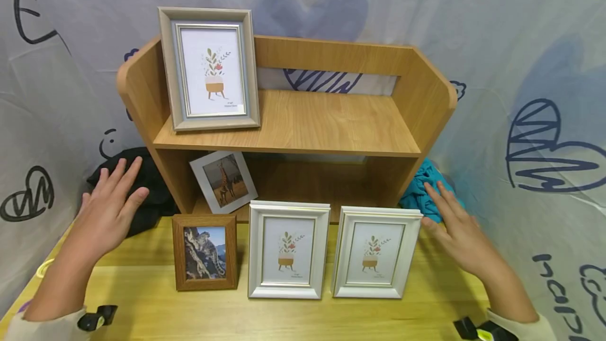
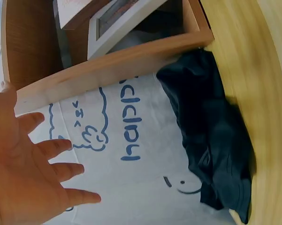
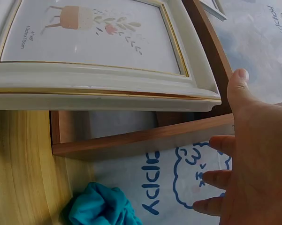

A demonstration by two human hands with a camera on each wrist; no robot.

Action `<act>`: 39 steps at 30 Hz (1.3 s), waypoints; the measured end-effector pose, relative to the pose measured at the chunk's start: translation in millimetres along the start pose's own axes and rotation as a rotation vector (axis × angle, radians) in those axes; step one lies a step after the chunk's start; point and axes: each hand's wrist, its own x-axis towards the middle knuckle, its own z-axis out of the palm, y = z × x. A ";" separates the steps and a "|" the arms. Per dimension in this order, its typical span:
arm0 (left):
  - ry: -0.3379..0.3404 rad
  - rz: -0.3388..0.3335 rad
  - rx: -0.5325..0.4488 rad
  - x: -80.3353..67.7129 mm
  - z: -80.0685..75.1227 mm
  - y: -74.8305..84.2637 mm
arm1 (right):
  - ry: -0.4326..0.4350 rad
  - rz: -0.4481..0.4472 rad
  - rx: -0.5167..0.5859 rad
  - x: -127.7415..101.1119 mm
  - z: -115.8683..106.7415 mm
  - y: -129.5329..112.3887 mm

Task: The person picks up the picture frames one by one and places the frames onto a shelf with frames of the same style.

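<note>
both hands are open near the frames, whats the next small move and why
Probably close the right hand on the right edge of the white frame beside it. That hand is open, its thumb near the frame's top corner, while the left hand hovers apart from the brown frame. The top shelf has room beside the grey frame.

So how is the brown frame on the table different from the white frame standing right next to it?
The brown frame is wooden, smaller and holds a leopard photo. The white frame beside it is taller, pale with a thin gold inner line, and holds a drawing of a potted plant. Both stand upright on the table in front of the shelf, untouched by either hand.
</note>
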 end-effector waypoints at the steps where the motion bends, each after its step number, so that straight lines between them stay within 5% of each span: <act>1: 0.012 0.018 -0.039 1.3 0.4 0.3 | 0.000 -0.006 0.005 -0.1 0.1 -0.3; 13: 0.208 0.124 -0.386 26.7 -0.9 19.2 | 0.020 -0.035 0.050 -2.3 1.1 -3.3; 22: 0.337 0.122 -0.572 58.8 -28.7 43.6 | 0.026 -0.049 0.067 -4.1 0.7 -4.7; 29: 0.338 0.167 -0.813 81.0 -53.5 60.8 | 0.016 -0.039 0.065 -4.3 -0.2 -5.5; 39: 0.347 0.191 -0.897 105.2 -64.3 73.7 | -0.002 -0.013 0.053 -6.7 0.5 -6.0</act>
